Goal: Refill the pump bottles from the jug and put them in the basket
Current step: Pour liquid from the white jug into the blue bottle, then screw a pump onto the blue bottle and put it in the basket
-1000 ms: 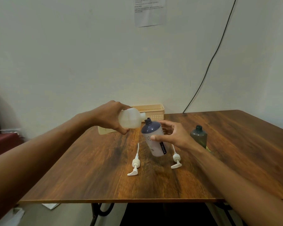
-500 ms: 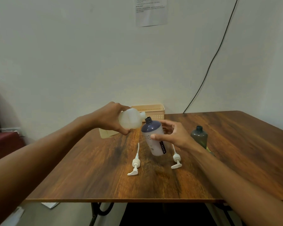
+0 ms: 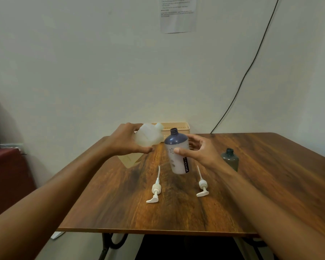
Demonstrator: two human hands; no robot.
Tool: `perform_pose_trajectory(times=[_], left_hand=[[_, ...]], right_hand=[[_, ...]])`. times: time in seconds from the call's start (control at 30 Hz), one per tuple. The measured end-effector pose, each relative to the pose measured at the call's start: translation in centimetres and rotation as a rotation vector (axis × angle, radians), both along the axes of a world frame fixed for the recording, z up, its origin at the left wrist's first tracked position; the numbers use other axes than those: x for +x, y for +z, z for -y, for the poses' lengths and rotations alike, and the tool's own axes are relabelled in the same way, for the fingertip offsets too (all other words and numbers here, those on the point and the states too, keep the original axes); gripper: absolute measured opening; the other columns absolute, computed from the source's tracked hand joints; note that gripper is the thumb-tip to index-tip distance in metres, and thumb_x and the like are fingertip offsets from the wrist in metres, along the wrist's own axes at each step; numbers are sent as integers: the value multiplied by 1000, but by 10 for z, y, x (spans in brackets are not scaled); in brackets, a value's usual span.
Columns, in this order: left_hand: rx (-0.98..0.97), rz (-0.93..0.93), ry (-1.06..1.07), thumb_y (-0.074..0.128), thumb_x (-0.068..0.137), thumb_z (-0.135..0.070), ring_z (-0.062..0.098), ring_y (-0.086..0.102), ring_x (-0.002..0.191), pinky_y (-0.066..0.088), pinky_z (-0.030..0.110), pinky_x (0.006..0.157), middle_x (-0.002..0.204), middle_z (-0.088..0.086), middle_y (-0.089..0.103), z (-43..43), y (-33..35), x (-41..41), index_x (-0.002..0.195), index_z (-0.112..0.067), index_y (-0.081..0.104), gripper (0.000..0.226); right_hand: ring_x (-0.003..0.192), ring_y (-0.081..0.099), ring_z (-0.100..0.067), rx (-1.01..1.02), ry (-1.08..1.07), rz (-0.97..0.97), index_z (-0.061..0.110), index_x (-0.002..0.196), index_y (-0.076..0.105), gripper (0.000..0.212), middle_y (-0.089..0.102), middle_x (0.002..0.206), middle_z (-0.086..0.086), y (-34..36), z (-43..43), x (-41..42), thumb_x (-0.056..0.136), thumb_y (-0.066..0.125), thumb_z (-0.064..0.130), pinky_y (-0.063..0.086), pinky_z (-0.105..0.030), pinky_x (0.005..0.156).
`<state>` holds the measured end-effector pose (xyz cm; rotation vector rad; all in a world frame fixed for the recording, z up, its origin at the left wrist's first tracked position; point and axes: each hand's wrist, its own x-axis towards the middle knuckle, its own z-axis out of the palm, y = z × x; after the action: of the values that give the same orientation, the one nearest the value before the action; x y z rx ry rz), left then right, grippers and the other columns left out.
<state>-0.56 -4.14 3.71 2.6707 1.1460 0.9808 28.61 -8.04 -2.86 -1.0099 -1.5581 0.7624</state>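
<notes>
My left hand (image 3: 126, 140) grips a translucent white jug (image 3: 148, 136), held above the table with its spout up and to the right. My right hand (image 3: 199, 151) holds an uncapped lilac bottle with a dark blue top (image 3: 177, 152), lifted and slightly tilted, its thumb on the front. The jug's spout is just left of and above the bottle's open neck, apart from it. A dark green uncapped bottle (image 3: 230, 161) stands to the right. Two white pump heads (image 3: 155, 190) (image 3: 202, 185) lie on the table. A beige basket (image 3: 176, 127) sits at the back edge.
The wooden table (image 3: 270, 184) stands against a pale wall with a taped paper sheet (image 3: 178, 14) and a black cable (image 3: 248, 72). A dark red seat (image 3: 8, 171) is at the left. A pale yellowish patch (image 3: 129, 159) shows below the jug.
The jug's spout has swung up and back from the bottle's neck. The bottle has come more upright in my right hand.
</notes>
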Motion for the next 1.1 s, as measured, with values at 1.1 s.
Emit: perform_pose_trajectory(times=[1.1], left_hand=[[-64, 567, 224, 83, 56, -76, 15, 67, 104, 62, 33, 81, 124, -4, 66, -10, -63, -6, 136, -24, 56, 99]], right_hand=[[120, 69, -11, 14, -60, -149, 21, 137, 65, 79, 73, 130, 3, 10, 11, 3, 65, 94, 35, 60, -28, 93]])
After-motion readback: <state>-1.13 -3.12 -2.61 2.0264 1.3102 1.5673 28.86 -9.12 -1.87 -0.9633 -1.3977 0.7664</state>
